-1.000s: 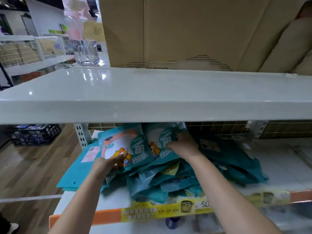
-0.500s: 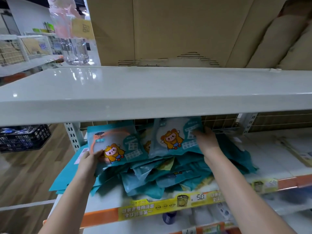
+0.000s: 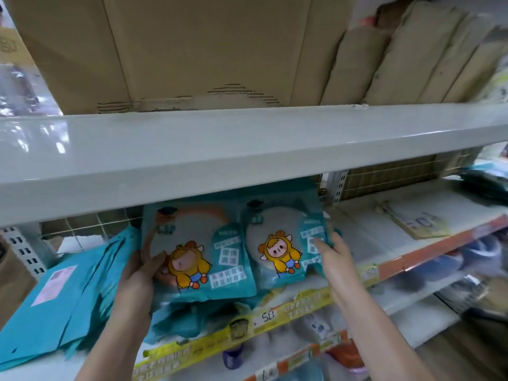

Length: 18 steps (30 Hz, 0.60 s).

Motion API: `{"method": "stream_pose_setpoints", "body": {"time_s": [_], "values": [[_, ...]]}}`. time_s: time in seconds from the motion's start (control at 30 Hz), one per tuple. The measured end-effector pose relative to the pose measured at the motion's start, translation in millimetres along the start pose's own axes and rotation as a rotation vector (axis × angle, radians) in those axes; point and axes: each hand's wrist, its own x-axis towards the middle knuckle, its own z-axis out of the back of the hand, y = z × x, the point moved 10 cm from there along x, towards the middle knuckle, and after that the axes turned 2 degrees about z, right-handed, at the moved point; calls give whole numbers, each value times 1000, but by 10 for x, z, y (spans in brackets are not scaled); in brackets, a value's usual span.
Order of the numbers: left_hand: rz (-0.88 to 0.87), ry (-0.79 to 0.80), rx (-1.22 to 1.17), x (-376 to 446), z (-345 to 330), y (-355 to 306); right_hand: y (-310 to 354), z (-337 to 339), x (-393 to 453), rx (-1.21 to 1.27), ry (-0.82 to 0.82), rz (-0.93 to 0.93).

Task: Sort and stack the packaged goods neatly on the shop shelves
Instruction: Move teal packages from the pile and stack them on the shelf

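Note:
Two teal packets with a yellow cartoon figure stand side by side on the middle shelf (image 3: 379, 243). My left hand (image 3: 138, 270) grips the left packet (image 3: 198, 248) by its left edge, thumb across the front. My right hand (image 3: 331, 253) holds the right packet (image 3: 280, 243) at its right edge, thumb on the front and fingers behind. Under both packets lies a loose heap of more teal packets (image 3: 176, 320). A stack of flat teal mailers (image 3: 68, 292) lies at the shelf's left end.
The white shelf above (image 3: 247, 149) hangs low over the packets and carries cardboard boxes (image 3: 192, 50). A yellow and orange price strip (image 3: 275, 317) runs along the shelf front. A flat pale pack (image 3: 417, 224) lies at the right. Lower shelves hold blurred goods.
Both hands have lifted their packets upright and brought them side by side, fronts facing me. The camera has moved closer and swung right.

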Motion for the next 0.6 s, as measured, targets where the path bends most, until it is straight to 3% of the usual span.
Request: {"method": "stream_pose_setpoints", "body": {"time_s": [0.23, 0.6], "values": [[-30, 16, 115, -456, -882, 245, -29, 981, 116, -56, -101, 13], [75, 45, 190, -1317, -2328, 1389, -337, 2763, 426, -71, -147, -70]]}}
